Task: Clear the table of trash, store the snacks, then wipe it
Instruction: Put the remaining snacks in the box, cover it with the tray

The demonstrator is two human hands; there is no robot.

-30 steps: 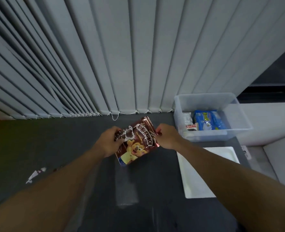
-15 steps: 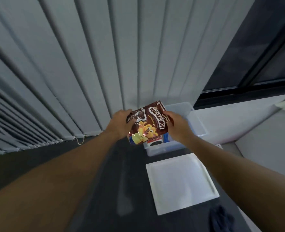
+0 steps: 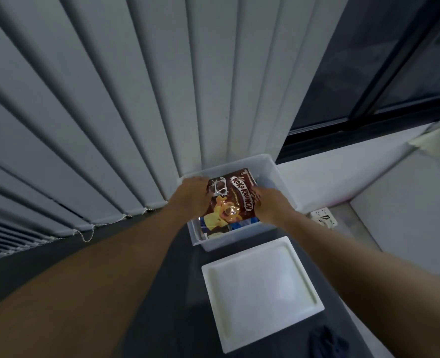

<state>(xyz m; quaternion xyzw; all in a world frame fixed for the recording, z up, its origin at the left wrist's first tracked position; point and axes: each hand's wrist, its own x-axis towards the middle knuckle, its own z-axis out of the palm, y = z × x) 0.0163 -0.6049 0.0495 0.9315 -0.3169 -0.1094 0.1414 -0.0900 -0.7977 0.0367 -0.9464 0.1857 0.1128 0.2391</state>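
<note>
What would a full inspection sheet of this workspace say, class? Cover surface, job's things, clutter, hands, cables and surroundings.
Surface: dark table, with a white lid lying on it.
Job's things: Koko Krunch packet held at the mouth of the clear bin; dark cloth at the near edge.
Clutter: nothing seen.
Hands: left hand and right hand each grip one side of the packet.
Cables: blind cord only.
Surroundings: vertical blinds, dark window, white wall plate.
</note>
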